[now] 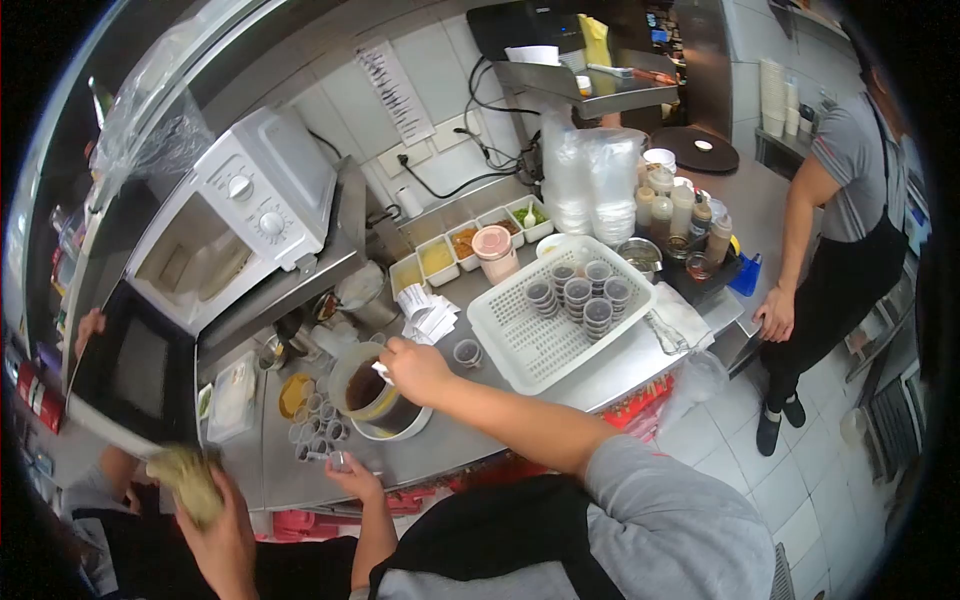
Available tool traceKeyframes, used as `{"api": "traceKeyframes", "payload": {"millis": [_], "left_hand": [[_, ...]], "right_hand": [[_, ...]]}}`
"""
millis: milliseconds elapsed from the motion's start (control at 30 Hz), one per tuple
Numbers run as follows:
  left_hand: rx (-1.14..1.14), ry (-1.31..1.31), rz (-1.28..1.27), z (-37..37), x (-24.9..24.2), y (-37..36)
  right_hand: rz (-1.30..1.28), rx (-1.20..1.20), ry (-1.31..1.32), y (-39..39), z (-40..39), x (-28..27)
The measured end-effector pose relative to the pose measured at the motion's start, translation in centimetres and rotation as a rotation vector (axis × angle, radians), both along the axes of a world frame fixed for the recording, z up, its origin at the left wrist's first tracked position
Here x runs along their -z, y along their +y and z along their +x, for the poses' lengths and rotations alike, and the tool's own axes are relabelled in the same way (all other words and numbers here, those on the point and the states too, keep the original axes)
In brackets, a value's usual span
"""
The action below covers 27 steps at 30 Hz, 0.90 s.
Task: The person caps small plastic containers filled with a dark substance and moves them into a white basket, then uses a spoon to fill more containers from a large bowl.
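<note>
My right hand (pixel 415 368) is closed on a white utensil (pixel 381 371) above a bucket (pixel 368 392) of dark brown sauce; the utensil's lower part is hidden. My left hand (pixel 357 482), palm up, holds a small clear plastic cup (pixel 341 462) in front of the bucket. Several more small cups (pixel 322 412), some with dark contents, stand close together left of the bucket. One filled cup (pixel 467 352) sits on the counter to its right. A white perforated basket (pixel 510 352) holds stacks of dark-filled cups (pixel 578 291).
At left, a co-worker's hand (pixel 225 535) holds a yellowish-green item (pixel 186 484) beside the open door of a microwave (pixel 245 205). Another person (pixel 835 220) stands at right. Ingredient trays (pixel 438 260), receipts (pixel 430 318), sauce bottles (pixel 682 210) and a folded cloth (pixel 682 325) line the counter.
</note>
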State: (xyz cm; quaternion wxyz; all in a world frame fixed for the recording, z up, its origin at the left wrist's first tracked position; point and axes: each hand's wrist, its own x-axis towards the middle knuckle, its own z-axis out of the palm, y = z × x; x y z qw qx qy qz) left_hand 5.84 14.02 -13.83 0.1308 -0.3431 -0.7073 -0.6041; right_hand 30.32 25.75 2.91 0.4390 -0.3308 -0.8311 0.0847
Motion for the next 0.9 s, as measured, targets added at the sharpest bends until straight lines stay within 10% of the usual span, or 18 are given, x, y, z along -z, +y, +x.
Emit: {"api": "traceKeyframes", "payload": {"millis": [300,900], "left_hand": [[0.234,-0.458,-0.034,-1.0,0.4,-0.6],[0.399,-0.55,0.077,0.1,-1.0,-3.2]], "right_hand": [[0.113,0.049,0.002,0.6,-0.3,0.5],[0.167,-0.083,-0.299,1.6,-0.5,-2.2]]}}
